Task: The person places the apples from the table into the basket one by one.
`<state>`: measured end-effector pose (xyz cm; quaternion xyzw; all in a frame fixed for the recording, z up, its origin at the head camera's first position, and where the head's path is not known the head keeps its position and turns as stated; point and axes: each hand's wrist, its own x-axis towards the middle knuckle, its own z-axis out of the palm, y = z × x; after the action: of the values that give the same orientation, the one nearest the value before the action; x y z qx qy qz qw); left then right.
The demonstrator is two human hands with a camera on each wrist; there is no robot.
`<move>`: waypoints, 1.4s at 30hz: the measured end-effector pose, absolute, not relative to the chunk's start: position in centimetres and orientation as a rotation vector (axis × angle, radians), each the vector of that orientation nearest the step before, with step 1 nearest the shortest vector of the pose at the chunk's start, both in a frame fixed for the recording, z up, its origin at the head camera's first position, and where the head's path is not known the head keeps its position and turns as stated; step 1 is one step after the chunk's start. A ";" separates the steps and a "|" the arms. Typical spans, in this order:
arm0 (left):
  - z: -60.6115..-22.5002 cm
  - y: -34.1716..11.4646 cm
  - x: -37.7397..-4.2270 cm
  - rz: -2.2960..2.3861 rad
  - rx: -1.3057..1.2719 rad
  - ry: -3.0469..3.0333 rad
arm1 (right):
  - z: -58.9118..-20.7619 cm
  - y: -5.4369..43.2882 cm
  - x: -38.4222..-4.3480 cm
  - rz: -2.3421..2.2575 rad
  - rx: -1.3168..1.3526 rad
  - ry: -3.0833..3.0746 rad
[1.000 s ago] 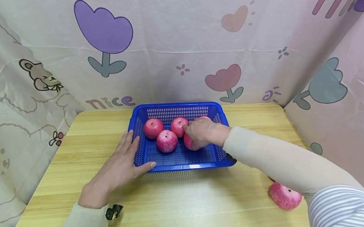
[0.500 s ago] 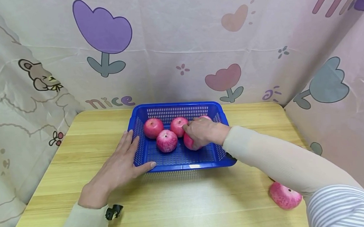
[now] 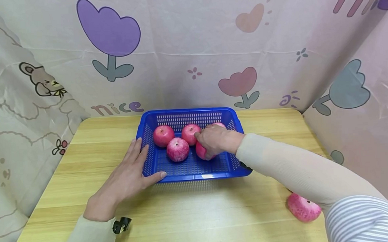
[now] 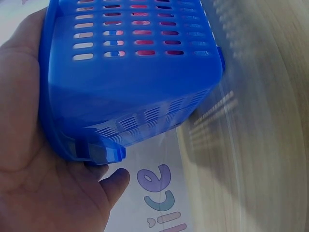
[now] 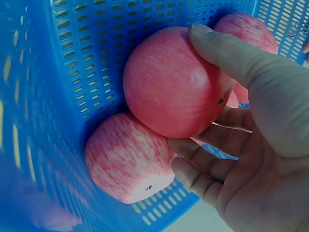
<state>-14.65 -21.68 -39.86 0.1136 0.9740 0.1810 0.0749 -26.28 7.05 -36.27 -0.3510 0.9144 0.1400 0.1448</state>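
Observation:
A blue plastic basket (image 3: 197, 177) stands on the table with several pinkish-red apples inside. My right hand (image 3: 214, 139) reaches in over the basket's right side and grips one apple (image 5: 174, 84) between thumb and curled fingers. Against that apple lies a paler, streaked apple (image 5: 128, 164), mostly covered by the hand in the head view. Toward the left of the basket sit a red apple (image 3: 163, 136) and a streaked apple (image 3: 178, 149); another apple (image 3: 190, 134) is just beyond my right fingertips. My left hand (image 3: 126, 179) rests along the left rim, fingers straight, thumb across the front corner.
One more apple (image 3: 304, 207) lies on the wooden table (image 3: 199, 215) at the right, partly hidden under my right forearm. A printed cloth (image 3: 177, 52) hangs behind the table and on both sides.
Almost nothing moves: the right hand keeps its grip on the same apple and the left hand stays on the rim. The head view shifts very slightly.

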 end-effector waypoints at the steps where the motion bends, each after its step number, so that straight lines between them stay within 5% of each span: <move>1: -39.8 -21.7 -14.6 0.543 0.340 2.922 | -36.3 7.0 -26.3 0.406 -1.013 2.636; 42: -39.9 -21.7 -14.6 0.549 0.347 2.920 | -36.2 7.2 -26.1 0.418 -0.924 2.644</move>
<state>-14.64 -21.74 -39.89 0.1157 0.9733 0.1831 0.0752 -26.08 7.20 -36.20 -0.3224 0.9225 0.1457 0.1543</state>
